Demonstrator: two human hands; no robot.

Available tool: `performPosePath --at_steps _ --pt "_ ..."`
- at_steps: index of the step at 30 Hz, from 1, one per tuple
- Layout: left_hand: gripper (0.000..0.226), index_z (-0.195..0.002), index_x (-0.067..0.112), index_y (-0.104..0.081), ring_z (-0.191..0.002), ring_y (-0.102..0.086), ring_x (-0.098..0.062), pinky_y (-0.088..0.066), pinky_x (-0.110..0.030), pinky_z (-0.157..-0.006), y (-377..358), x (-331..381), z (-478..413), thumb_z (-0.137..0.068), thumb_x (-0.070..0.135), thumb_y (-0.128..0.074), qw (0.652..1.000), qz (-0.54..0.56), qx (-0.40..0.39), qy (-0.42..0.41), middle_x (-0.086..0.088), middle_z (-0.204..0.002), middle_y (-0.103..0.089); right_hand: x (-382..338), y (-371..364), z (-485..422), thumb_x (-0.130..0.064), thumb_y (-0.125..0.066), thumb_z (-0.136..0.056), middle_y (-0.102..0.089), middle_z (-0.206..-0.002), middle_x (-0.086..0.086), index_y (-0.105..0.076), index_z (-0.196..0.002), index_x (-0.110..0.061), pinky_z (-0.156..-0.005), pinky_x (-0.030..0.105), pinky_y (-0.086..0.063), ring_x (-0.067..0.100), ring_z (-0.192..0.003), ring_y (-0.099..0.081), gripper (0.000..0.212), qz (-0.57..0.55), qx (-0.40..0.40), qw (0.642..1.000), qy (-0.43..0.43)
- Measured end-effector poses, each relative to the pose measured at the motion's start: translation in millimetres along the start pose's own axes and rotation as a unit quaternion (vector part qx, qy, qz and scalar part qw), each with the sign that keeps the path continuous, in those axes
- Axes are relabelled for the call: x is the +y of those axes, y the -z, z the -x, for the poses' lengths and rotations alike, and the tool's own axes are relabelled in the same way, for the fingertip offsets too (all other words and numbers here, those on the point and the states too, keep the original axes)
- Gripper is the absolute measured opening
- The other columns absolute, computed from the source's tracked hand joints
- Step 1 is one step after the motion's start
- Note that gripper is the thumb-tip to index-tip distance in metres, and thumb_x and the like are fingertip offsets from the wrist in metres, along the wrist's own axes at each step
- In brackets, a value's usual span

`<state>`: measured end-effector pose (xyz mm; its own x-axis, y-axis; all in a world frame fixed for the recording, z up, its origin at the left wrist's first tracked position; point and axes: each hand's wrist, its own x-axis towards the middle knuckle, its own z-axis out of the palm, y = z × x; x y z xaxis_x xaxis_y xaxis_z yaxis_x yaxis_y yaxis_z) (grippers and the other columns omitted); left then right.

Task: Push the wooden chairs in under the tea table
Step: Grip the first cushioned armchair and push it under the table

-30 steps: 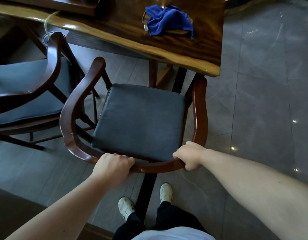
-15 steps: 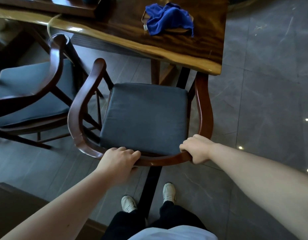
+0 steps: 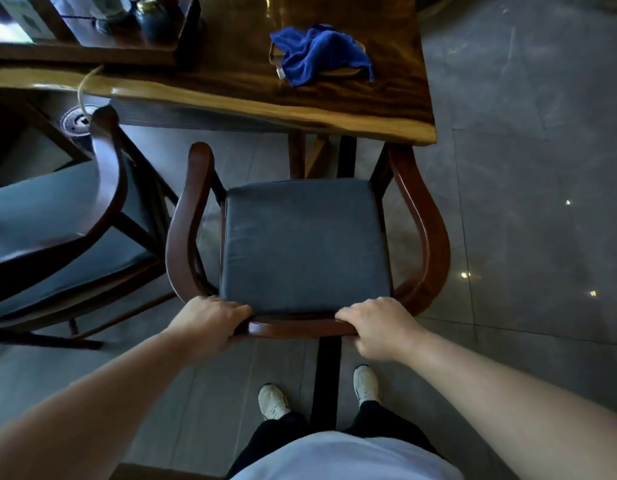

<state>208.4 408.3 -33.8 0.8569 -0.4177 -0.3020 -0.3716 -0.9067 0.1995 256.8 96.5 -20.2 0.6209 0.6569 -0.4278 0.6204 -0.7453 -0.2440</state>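
Note:
A wooden armchair (image 3: 428, 216) with a curved back rail and a grey seat cushion (image 3: 305, 245) stands square in front of me, facing the tea table (image 3: 334, 109). My left hand (image 3: 210, 320) and my right hand (image 3: 379, 327) both grip the chair's back rail, a cushion's width apart. The tip of its right arm sits just under the table's near edge; its left arm tip is short of that edge. A second wooden chair (image 3: 106, 188) with a grey cushion stands to the left, angled and out from the table.
A blue cloth (image 3: 317, 55) lies on the tabletop near its right end. A dark tray with tea ware (image 3: 92, 26) sits at the back left. A cord (image 3: 83, 84) hangs over the table edge. Grey floor tiles (image 3: 525, 202) extend to the right. My feet (image 3: 274, 400) stand behind the chair.
The chair has turned from an angle to square with the table and moved toward it. Both hands have slid closer together on the back rail.

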Motion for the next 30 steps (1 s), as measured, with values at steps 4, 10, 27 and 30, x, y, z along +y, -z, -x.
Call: performPosePath --at_steps 4,10,27,30 --pt "0.028 -0.105 0.028 -0.053 -0.096 -0.061 -0.018 -0.043 -0.033 -0.070 9 -6 -4 -0.092 0.052 -0.045 0.998 -0.034 -0.058 -0.011 0.009 -0.104 -0.064 -8 2 1 -0.032 -0.059 -0.083 -0.070 -0.110 -0.004 -0.061 -0.118 -0.027 -0.084 0.037 -0.050 0.024 -0.102 -0.064 0.035 -0.012 0.017 1.000 -0.022" --pt "0.028 -0.105 0.027 -0.051 -0.090 -0.062 -0.020 -0.047 -0.035 -0.070 23 -36 -11 -0.089 0.050 -0.047 0.993 -0.070 -0.092 -0.019 0.007 -0.102 -0.065 -27 7 -21 -0.040 -0.060 -0.087 -0.071 -0.110 -0.002 -0.062 -0.116 -0.027 -0.083 0.037 -0.049 0.027 -0.102 -0.064 0.031 -0.021 0.043 0.998 -0.041" --pt "0.023 -0.102 0.032 -0.053 -0.092 -0.061 -0.015 -0.040 -0.031 -0.063 39 -87 -21 -0.085 0.047 -0.056 0.992 -0.099 -0.072 -0.001 0.012 -0.099 -0.064 -55 26 -62 -0.043 -0.060 -0.088 -0.072 -0.105 0.000 -0.063 -0.111 -0.029 -0.079 0.037 -0.049 0.028 -0.099 -0.064 0.027 -0.043 0.032 0.996 -0.068" --pt "0.023 -0.102 0.031 -0.053 -0.092 -0.061 -0.016 -0.039 -0.031 -0.062 36 -84 -17 -0.084 0.046 -0.056 0.994 -0.091 -0.061 0.011 0.010 -0.098 -0.064 -59 26 -58 -0.043 -0.059 -0.089 -0.071 -0.108 -0.001 -0.063 -0.112 -0.030 -0.080 0.037 -0.049 0.028 -0.100 -0.064 0.027 -0.035 0.030 0.996 -0.076"
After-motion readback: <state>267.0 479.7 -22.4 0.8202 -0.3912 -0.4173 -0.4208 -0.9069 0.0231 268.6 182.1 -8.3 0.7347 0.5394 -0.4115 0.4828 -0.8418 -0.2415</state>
